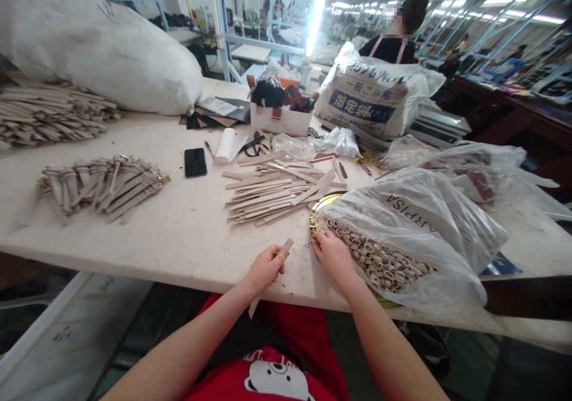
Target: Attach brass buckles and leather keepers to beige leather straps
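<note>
In the head view, the surface [179, 234] is topped by a plastic bag [429, 222] draped over a round tray [330, 198]. Loose strips [263, 197] are heaped beyond the left hand [267, 265]. One pale strip [287, 245] is pinched in that hand, its tip exposed. Gold fittings [313, 226] are touched by the right hand [333, 257]; whether any is gripped cannot be told.

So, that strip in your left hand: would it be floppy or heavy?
Probably fairly stiff: the strip sticks out straight from the left hand, and similar strips beyond lie mostly straight. Likely light, since it looks thin and narrow. Being flat, it probably won't roll.
</note>
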